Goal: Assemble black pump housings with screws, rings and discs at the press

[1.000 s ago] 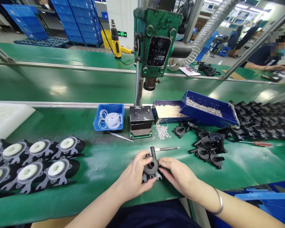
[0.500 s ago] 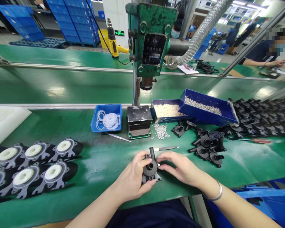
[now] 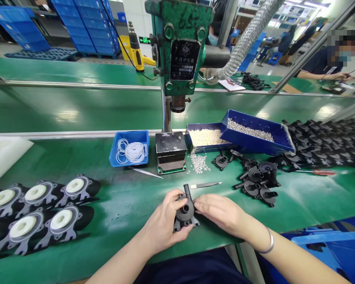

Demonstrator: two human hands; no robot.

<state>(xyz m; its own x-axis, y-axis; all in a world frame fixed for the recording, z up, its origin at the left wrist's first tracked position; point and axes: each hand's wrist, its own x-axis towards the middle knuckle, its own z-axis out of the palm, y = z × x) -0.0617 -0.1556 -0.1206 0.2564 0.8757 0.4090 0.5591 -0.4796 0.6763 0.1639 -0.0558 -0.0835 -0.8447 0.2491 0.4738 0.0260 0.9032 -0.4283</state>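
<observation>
My left hand (image 3: 169, 221) is wrapped round a black plastic pump housing (image 3: 184, 212), thumb below and fingers over its top left. The housing's round cover faces up, with a short centre pipe and a longer side pipe pointing away from me. Closed fingertips of my right hand (image 3: 217, 211) press at the housing's right edge, by a lug; whatever is between them is hidden. Just beyond the hands lie tweezers (image 3: 206, 185). To the right is a loose pile of black pump covers (image 3: 254, 185).
A green press (image 3: 177, 51) stands over a black metal block (image 3: 170, 152). Around it are a blue bin of white rings (image 3: 114, 152), scattered small nuts (image 3: 198, 162), a tray of pale parts (image 3: 195, 149) and a screw tray (image 3: 256, 145). Housings with white discs (image 3: 62, 219) line the left.
The fingers of my right hand have closed together at the housing's right edge, covering a small shiny piece seen there before. My left hand keeps its hold. The view has shifted slightly.
</observation>
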